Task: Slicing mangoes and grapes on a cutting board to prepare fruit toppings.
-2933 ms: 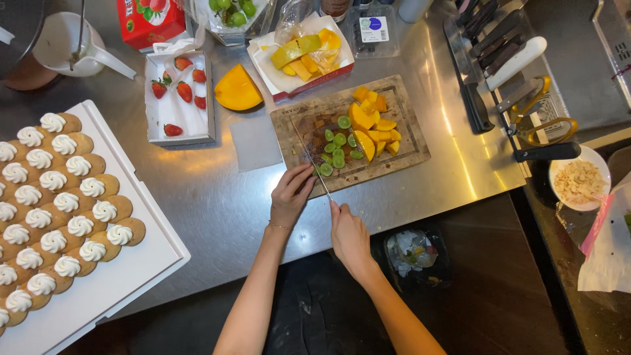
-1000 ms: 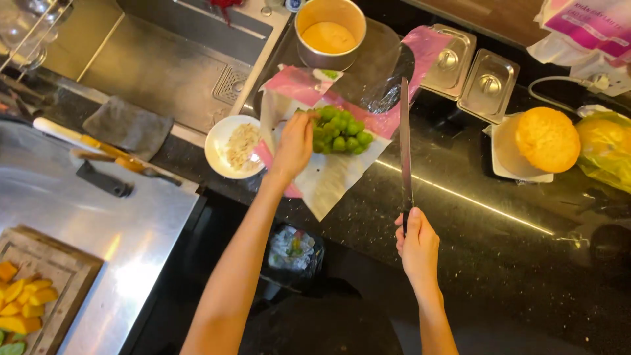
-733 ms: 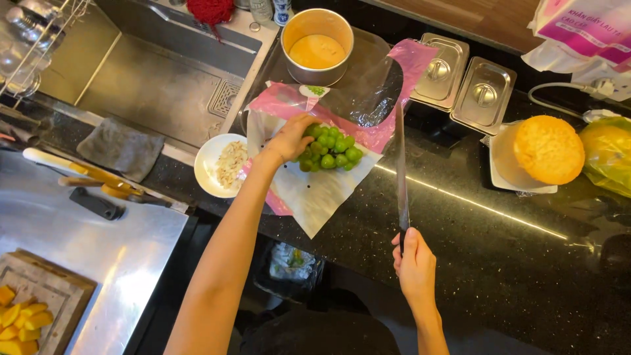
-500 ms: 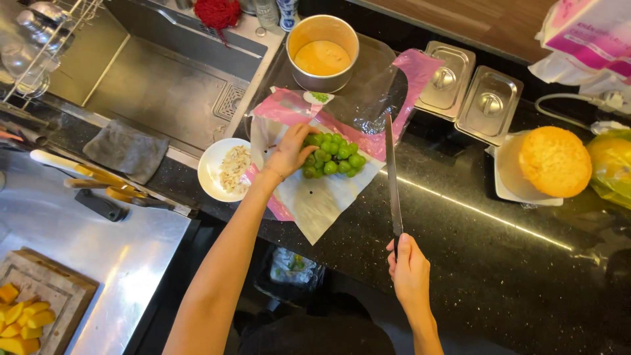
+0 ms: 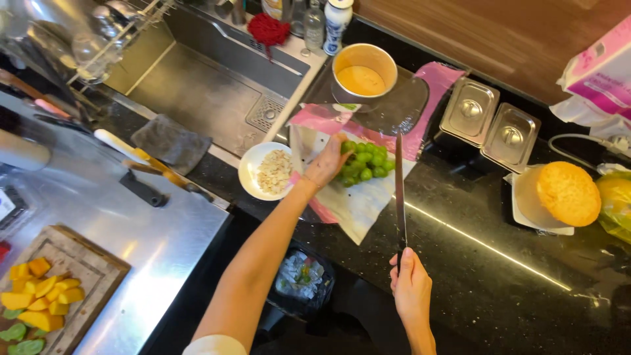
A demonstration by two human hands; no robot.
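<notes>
The left hand (image 5: 327, 163) covers the nine-o'clock side of the green grapes (image 5: 365, 162), so its fingertips cannot be made out among them. The knife (image 5: 399, 190) handle is hidden inside the right hand (image 5: 411, 289). At seven o'clock, the wooden cutting board (image 5: 79, 283) runs off the frame's edge.

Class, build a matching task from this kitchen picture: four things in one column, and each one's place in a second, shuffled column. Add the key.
Things:
1. green grapes
2. long knife
3. round metal pot
4. yellow fruit pieces

Places:
A. on the wooden board
B. in the right hand
C. under the left hand, on paper
D. beside the sink

Pairs: 1-C, 2-B, 3-D, 4-A
</notes>
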